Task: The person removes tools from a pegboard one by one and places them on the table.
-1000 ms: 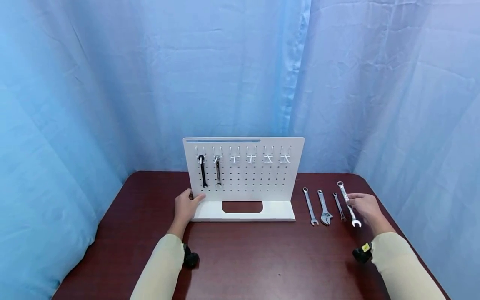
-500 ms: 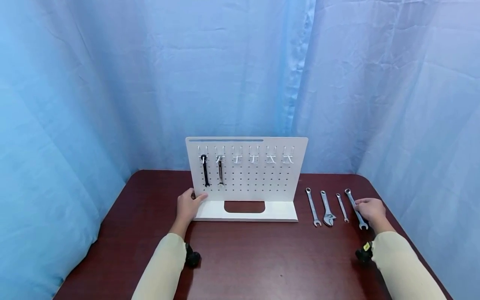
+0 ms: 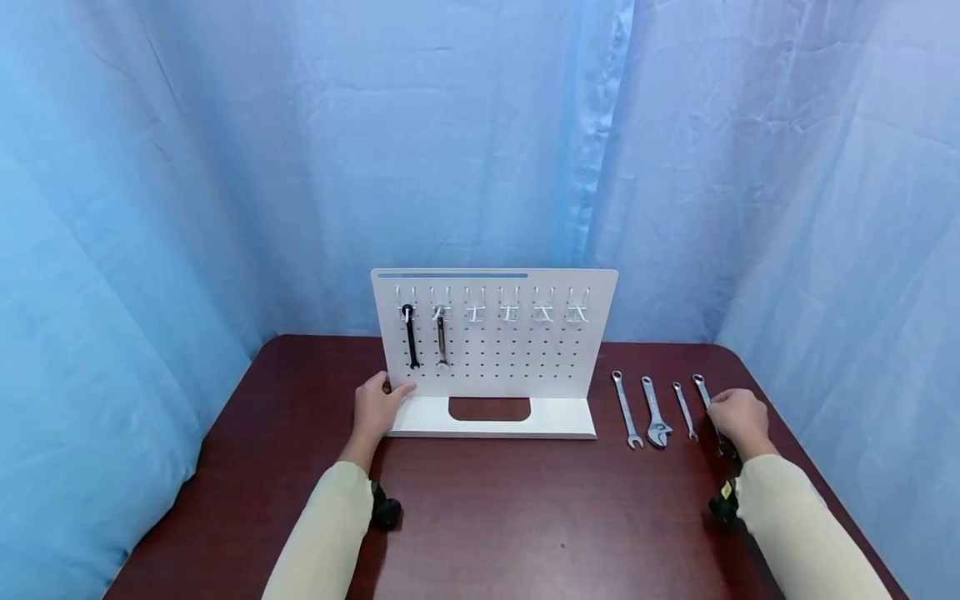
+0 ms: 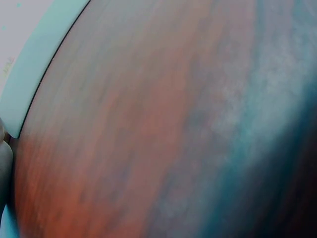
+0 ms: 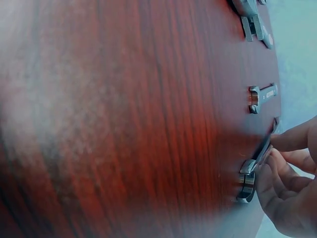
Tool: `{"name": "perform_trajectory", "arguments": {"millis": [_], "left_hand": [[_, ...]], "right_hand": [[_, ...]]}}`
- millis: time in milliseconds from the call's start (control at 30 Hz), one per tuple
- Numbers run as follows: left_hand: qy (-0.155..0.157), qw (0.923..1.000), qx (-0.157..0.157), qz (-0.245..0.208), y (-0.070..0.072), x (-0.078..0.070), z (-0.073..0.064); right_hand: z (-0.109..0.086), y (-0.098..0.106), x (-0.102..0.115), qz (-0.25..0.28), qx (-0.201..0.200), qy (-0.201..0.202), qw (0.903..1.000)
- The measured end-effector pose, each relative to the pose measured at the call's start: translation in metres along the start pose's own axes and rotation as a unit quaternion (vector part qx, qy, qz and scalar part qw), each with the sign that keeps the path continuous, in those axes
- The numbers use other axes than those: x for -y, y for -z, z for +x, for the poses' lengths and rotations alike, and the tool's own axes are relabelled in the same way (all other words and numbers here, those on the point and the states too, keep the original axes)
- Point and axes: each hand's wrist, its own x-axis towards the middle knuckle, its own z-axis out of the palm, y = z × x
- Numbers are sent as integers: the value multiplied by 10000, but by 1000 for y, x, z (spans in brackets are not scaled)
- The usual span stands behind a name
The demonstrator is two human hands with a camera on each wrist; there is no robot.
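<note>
My left hand (image 3: 375, 408) grips the lower left edge of a white pegboard stand (image 3: 495, 385), thumb on its front face and fingers behind. A black wrench (image 3: 411, 340) and a silver combination wrench (image 3: 442, 340) hang on the two leftmost hooks. At the right, my right hand (image 3: 739, 415) pinches the rightmost combination wrench (image 5: 246, 186) by its shank, low at the table. Its ring end shows beyond the fingers in the head view, while the hand covers much of the shank. Just left of it lies a small combination wrench (image 3: 686, 412).
An adjustable wrench (image 3: 655, 414) and another combination wrench (image 3: 627, 410) lie between the stand and the small wrench on the dark red table (image 3: 525, 517). Several bare white hooks (image 3: 508, 311) line the board's upper row. Blue curtains (image 3: 450, 150) surround the table.
The rightmost combination wrench, tilted in my right hand a second ago, has come down into line with the others. My right hand has closed over its shank. My left hand keeps its place.
</note>
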Motion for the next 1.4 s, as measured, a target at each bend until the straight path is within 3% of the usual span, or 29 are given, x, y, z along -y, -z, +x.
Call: {"name": "perform_trajectory", "arguments": {"millis": [233,433,633,767,867,967,1200,1300,1400], "left_hand": [[-93,9999,-59,39,-1,2,1],[-97,9999,-23,-22,-2,3,1],[-135,9999,-23,12,-1,-1,0],[-95,10000,8,-7,0,-2,-1],[-60,10000,34,-17,0,-1,0],[-52,10000,23,-10,0,-1,0],[-100,9999,-20,-87,1,0,1],[-94,9999,28,-80,0,1,1],[-50,9999,77,-49,-2,1,1]], "right_hand": [[-7,-1,4,93,-81,-8,9999],[-16,-7,18,-57,-508,48,9987],[-28,-19,59,332,-1261,502,9902],[-40,-32,95,1083,-1620,998,9757],[-52,-43,126,1664,-1635,1378,9626],[-67,-52,158,2224,-1390,1736,9493],[-94,-78,228,3496,-122,2360,9066],[-100,-91,253,3630,277,2497,8973],[-103,-102,277,3553,604,2669,8938]]}}
